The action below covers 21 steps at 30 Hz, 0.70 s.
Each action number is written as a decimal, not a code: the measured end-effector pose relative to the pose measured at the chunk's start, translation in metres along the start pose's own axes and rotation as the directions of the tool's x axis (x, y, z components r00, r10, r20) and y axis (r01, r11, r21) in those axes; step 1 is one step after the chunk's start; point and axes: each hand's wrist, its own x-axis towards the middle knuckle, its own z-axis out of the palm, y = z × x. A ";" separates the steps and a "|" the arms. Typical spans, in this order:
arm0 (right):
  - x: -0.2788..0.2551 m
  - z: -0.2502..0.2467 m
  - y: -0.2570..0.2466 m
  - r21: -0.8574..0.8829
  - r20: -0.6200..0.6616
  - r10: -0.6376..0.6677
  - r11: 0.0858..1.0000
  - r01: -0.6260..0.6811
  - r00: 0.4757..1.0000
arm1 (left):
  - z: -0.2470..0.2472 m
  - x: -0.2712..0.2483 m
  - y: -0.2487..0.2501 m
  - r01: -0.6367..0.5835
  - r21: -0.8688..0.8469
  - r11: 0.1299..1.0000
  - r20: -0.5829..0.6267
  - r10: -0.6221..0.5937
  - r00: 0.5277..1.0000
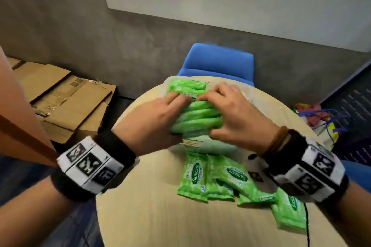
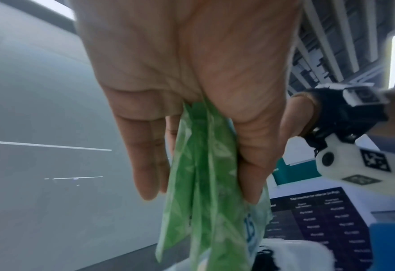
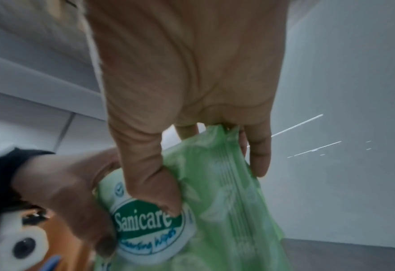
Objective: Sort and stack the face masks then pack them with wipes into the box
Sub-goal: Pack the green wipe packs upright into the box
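Both hands grasp a bundle of green wipe packs over the box on a round table.

Head view: round wooden table (image 1: 144, 216), grey wall, blue chair (image 1: 217, 62), flattened cartons (image 1: 66, 96); left hand (image 1: 154, 114) and right hand (image 1: 239, 114) clamp the wipe packs (image 1: 198, 116) from either side above the clear box (image 1: 248, 94); loose packs (image 1: 220, 176) lie nearer.
Left wrist view: fingers (image 2: 145, 155) and thumb pinch pack edges.
Right wrist view: thumb presses the Sanicare label (image 3: 145, 221), fingers curl behind.

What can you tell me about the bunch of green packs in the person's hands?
The bunch of green wipe packs is soft, shiny plastic, several packs pressed side by side on edge. One label reads Sanicare. The left hand and right hand squeeze it from both sides, fingers on top. It sits over the clear plastic box on the round table.
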 end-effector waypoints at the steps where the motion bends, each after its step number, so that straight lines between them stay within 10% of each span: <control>1: 0.020 -0.008 0.007 -0.015 0.003 0.024 1.000 -0.024 1.000 | -0.003 0.019 -0.013 0.013 0.041 0.999 0.006 -0.013 1.000; 8: 0.124 0.039 0.055 0.012 0.244 0.274 0.958 -0.285 0.930 | 0.041 0.115 -0.092 0.122 0.225 0.967 0.421 -0.210 0.883; 21: 0.163 0.109 0.074 -0.456 0.321 0.496 0.828 -0.328 0.807 | 0.119 0.106 -0.119 0.229 0.203 0.952 0.350 -0.288 0.891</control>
